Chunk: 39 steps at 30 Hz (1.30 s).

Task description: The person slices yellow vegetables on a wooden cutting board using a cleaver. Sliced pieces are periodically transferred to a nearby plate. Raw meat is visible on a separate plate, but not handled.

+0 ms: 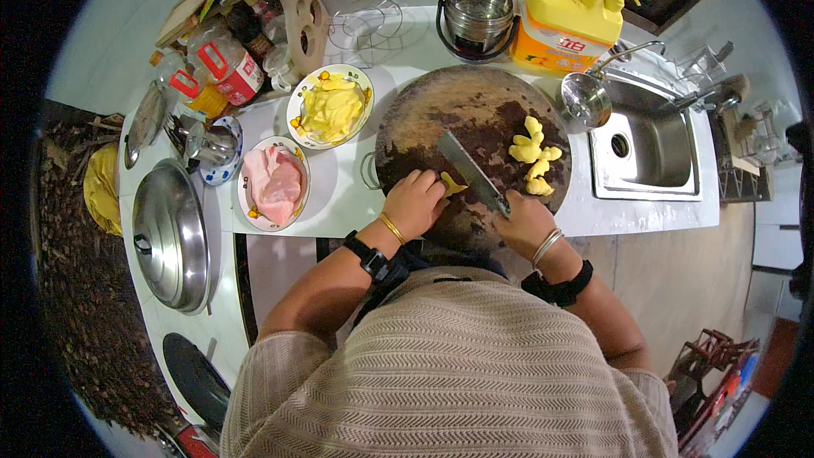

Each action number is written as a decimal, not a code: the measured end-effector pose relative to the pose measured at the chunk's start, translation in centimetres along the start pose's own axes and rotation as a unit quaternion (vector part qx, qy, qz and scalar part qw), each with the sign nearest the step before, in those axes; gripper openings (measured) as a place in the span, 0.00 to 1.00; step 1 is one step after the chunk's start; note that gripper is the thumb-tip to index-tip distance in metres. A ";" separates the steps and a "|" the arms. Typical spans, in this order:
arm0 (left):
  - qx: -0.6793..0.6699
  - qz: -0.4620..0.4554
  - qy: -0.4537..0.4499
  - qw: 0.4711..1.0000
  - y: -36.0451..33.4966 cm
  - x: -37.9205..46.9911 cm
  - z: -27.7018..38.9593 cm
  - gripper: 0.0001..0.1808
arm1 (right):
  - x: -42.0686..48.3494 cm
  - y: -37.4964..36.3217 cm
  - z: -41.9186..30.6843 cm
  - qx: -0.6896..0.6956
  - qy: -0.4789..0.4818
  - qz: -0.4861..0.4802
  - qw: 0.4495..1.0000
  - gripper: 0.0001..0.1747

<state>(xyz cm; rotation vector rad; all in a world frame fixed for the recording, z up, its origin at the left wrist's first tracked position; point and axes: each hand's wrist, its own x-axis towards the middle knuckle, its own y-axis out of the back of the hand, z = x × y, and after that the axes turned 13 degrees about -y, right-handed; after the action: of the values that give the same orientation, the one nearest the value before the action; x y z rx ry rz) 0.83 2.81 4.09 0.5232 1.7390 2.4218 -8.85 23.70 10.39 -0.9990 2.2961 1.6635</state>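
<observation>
A large round wooden chopping board (439,98) lies before me on the white counter. My left hand (413,202) rests at its near left side, fingers curled on a small yellow piece of ginger (453,184). The handle of a kitchen cleaver (474,172) is gripped in my right hand (526,226). Its blade slants up and to the left, just right of that piece; I cannot tell whether they touch. On the board's right part lie knobs of ginger root (526,145). Left of the board stand a bowl of yellow slices (331,108) and a bowl of raw meat (272,181).
Right of the board is a steel sink (655,152), with a ladle (586,100) at its left edge. Behind stand a steel pot (478,16) and a yellow detergent jug (563,19). Bottles (226,67), a domed pan lid (170,235) and a dark pan (196,375) line the left.
</observation>
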 end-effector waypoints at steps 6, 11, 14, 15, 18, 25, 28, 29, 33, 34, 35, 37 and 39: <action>0.043 0.047 -0.024 0.998 -1.8 0.0 -0.3 0.12 | -1.1 0.1 -2.0 -0.148 0.036 -0.026 0.988 0.16; 0.051 0.037 -0.009 0.998 -2.5 0.1 -0.3 0.11 | -1.4 0.7 -2.7 -0.189 0.021 -0.059 0.980 0.13; 0.024 0.030 0.012 0.999 -2.2 -0.1 -0.2 0.10 | -0.5 0.5 -3.4 -0.192 -0.005 -0.070 0.979 0.15; 0.021 0.043 0.013 0.999 -2.1 -0.2 -0.2 0.10 | -0.1 0.4 -3.7 -0.164 0.012 -0.068 0.984 0.15; 0.013 0.031 0.008 0.999 -1.7 -0.3 -0.3 0.09 | 0.8 0.4 -4.3 -0.135 0.013 -0.074 0.988 0.16; -0.002 0.086 0.003 0.996 -1.8 -0.1 -0.2 0.09 | 0.3 0.7 -4.0 -0.152 0.000 -0.071 0.986 0.17; -0.025 0.075 0.016 0.997 -1.7 -0.2 -0.3 0.10 | 0.9 0.1 -4.5 -0.120 -0.006 -0.080 0.989 0.15; -0.028 0.071 0.022 0.997 -1.6 -0.3 -0.4 0.10 | 1.0 0.0 -4.3 -0.128 -0.017 -0.068 0.989 0.15; -0.035 0.093 0.018 0.995 -1.7 -0.1 -0.8 0.10 | 1.2 -0.4 -3.8 -0.121 -0.008 -0.056 0.991 0.16; -0.041 0.101 0.016 0.994 -1.8 -0.1 -0.7 0.10 | 1.1 -0.5 -3.6 -0.154 -0.034 -0.067 0.985 0.17; -0.031 0.113 0.016 0.993 -1.8 -0.2 -0.7 0.11 | 1.1 -0.6 -3.5 -0.124 -0.005 -0.061 0.990 0.17; -0.013 0.128 0.002 0.992 -1.9 -0.4 -0.7 0.11 | 1.3 -0.7 -3.5 -0.134 -0.025 -0.069 0.988 0.17; -0.031 0.083 0.018 0.996 -1.9 -0.7 -0.7 0.12 | 1.4 -0.7 -3.6 -0.112 -0.017 -0.062 0.992 0.17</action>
<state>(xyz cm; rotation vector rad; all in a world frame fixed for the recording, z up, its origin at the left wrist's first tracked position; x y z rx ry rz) 1.04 2.64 2.03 0.6438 1.6890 2.6036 -8.62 19.80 10.52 -1.1221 2.0144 1.8998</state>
